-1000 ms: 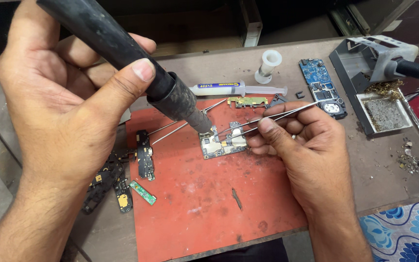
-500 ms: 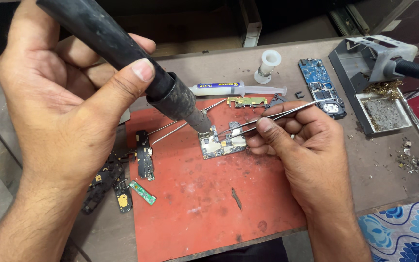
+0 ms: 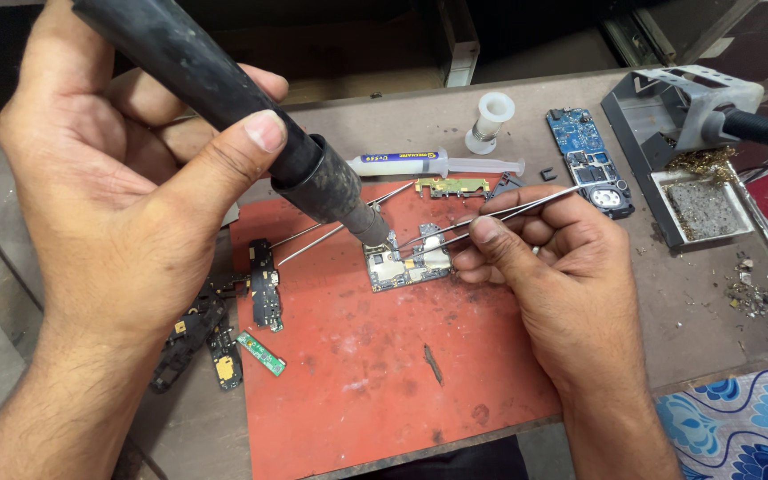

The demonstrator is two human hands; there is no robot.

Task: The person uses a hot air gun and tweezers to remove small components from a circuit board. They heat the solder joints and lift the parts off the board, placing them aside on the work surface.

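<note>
My left hand [image 3: 126,204] grips a thick black hot-air tool [image 3: 251,116], its metal nozzle pointing down at a small circuit board [image 3: 406,265] on the red work mat [image 3: 375,373]. My right hand [image 3: 548,267] pinches thin metal tweezers [image 3: 491,218], their tips resting on the same board just right of the nozzle. The right fingers also rest beside the board's edge.
Black flex boards [image 3: 264,293] and a small green board [image 3: 261,353] lie at the mat's left. A syringe [image 3: 428,164], a white spool [image 3: 491,120] and a blue circuit board [image 3: 590,162] sit behind. A grey soldering-iron stand [image 3: 691,151] with brass wool stands at right.
</note>
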